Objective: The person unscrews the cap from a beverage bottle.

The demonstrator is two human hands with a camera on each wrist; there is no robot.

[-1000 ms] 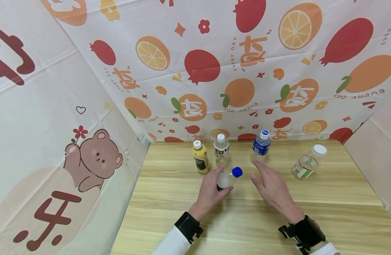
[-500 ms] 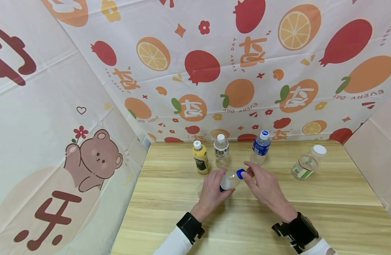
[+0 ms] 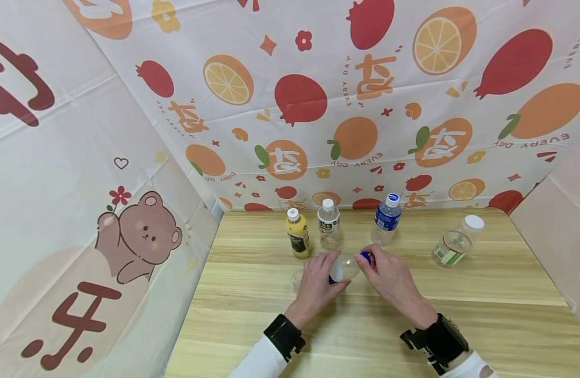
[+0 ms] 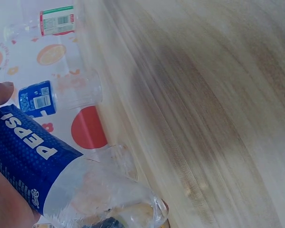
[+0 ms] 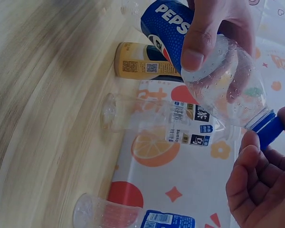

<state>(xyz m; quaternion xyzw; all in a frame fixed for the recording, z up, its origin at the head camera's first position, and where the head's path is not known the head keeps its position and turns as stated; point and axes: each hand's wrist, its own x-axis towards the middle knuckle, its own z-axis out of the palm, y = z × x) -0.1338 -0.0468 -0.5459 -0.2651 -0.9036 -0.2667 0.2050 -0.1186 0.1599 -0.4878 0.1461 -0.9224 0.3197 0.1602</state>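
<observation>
A clear Pepsi bottle (image 5: pixel 213 78) with a blue label is tilted above the table, its cap end to the right in the head view. My left hand (image 3: pixel 316 281) grips it round the label. At the neck, my right hand (image 3: pixel 389 274) pinches the blue cap (image 5: pixel 268 128) between thumb and fingers; the cap sits on the bottle. In the left wrist view the bottle's clear base (image 4: pixel 109 194) points down toward the table. Behind the hands stand a yellow bottle (image 3: pixel 297 234) and a clear bottle with a white cap (image 3: pixel 328 224).
A blue-labelled clear bottle (image 3: pixel 386 219) stands beyond my right hand. Farther right is a wide clear jar (image 3: pixel 454 242) with a white lid. The wooden table (image 3: pixel 483 315) ends at a fruit-print cloth (image 3: pixel 384 105) behind.
My right hand has come left to the bottle's neck and now pinches the blue cap. The bottle has tilted and shifted slightly right in my left hand's grip.
</observation>
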